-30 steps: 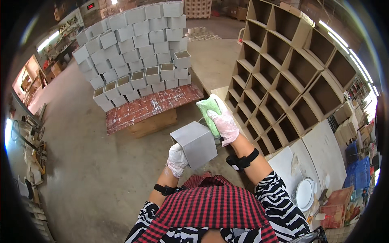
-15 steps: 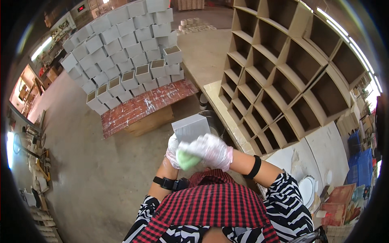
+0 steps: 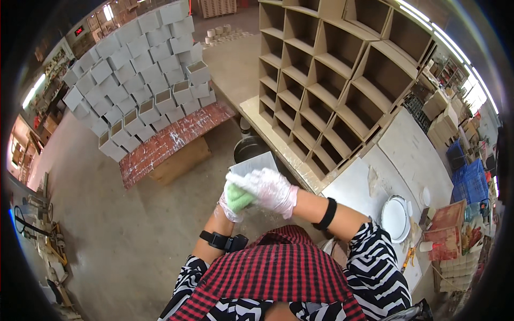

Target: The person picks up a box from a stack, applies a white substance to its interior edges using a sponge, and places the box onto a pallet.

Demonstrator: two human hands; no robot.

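While brown open boxes point(image 3: 334, 64) stand stacked along the surface's point(image 3: 293, 154) left edge, a grey box point(image 3: 257, 163) is held just outside that edge; the left hand point(image 3: 230, 211), partly hidden, grips it, and the right hand point(image 3: 270, 190) clasps a green sponge point(image 3: 238, 197).

The left hand point(image 3: 229, 211) and right hand point(image 3: 272, 191) wear thin, wrinkled, whitish gloves point(image 3: 288, 202). A black strap point(image 3: 214, 240) carrying a small, dark, blocky device point(image 3: 236, 243) circles the left forearm, and a plain-looking black band point(image 3: 326, 214) the right. Black-and-white zigzag sleeves point(image 3: 376, 263) reach about the elbows, and a red-and-black checked apron point(image 3: 262, 267) covers the front, with the same zigzag pattern showing along its lower edge.
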